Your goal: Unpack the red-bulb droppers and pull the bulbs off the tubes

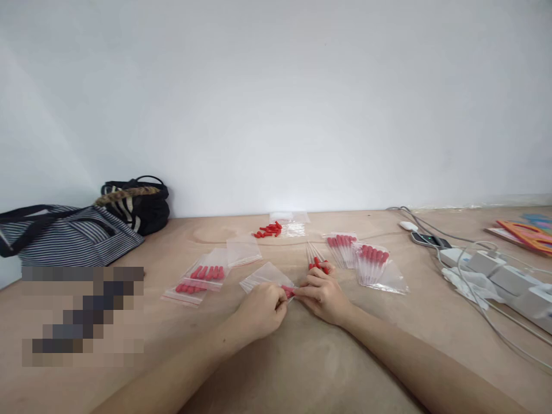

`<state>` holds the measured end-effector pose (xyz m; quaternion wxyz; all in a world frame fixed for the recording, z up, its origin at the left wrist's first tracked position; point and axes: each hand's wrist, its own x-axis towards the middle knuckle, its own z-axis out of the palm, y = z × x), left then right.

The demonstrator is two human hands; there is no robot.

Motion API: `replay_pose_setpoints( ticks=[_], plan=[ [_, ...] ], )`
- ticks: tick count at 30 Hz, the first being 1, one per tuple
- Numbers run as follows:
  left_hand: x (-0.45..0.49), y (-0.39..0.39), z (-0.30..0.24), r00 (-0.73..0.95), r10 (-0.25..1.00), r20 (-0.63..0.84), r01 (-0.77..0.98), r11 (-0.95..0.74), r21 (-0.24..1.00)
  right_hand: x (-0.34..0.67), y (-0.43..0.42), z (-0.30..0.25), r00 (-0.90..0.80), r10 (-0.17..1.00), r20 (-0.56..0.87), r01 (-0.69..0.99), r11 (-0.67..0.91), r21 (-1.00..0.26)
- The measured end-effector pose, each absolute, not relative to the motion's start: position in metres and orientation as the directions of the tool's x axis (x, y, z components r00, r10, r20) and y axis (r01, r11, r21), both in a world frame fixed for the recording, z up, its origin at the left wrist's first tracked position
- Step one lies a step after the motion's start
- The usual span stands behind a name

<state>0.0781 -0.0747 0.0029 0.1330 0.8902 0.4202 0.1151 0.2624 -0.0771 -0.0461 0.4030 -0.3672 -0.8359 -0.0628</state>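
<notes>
Between my hands lies a clear zip bag (264,274) with red bulbs showing near its edge. My left hand (266,306) is closed, its fingers pinching that bag's edge. Closed at the opposite side of the same edge is my right hand (324,294); its fingertips press on the bag. Just beyond the right hand's fingers lie loose droppers with red bulbs (318,262) and thin clear stems, partly hidden by the hand. To the right are two bags of red-bulbed droppers (374,254). On the left, overlapping bags (207,272) hold more red bulbs.
Loose red bulbs (269,230) lie at the back beside a stack of thin clear tubes (295,227). A flat clear bag (244,251) is nearby. Cables and a white power strip (513,279) occupy the right side; a striped bag (81,236) stands left.
</notes>
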Motion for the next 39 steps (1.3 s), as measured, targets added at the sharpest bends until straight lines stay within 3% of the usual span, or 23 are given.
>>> replay_pose_setpoints(
  ticks=[6, 11, 21, 29, 39],
  plan=[
    [0.076, -0.056, -0.002, 0.540, 0.837, -0.081, 0.714, -0.405, 0.572, 0.262, -0.081, -0.043, -0.403, 0.507, 0.762, 0.656, 0.740, -0.145],
    [0.071, -0.048, -0.015, 0.534, 0.839, -0.109, 0.639, -0.316, 0.701, 0.260, -0.083, -0.042, -0.440, 0.487, 0.754, 0.647, 0.755, -0.110],
    [0.071, -0.052, -0.015, 0.466, 0.875, -0.134, 0.660, -0.243, 0.711, 0.251, -0.083, -0.039, -0.471, 0.529, 0.706, 0.634, 0.759, -0.146],
    [0.074, -0.057, -0.016, 0.492, 0.862, -0.118, 0.512, -0.177, 0.840, 0.248, -0.083, -0.038, -0.483, 0.473, 0.737, 0.622, 0.778, -0.092],
    [0.075, -0.061, -0.031, 0.306, 0.951, 0.048, 0.608, -0.235, 0.758, 0.251, -0.086, -0.038, -0.532, 0.519, 0.669, 0.627, 0.773, -0.101]
  ],
)
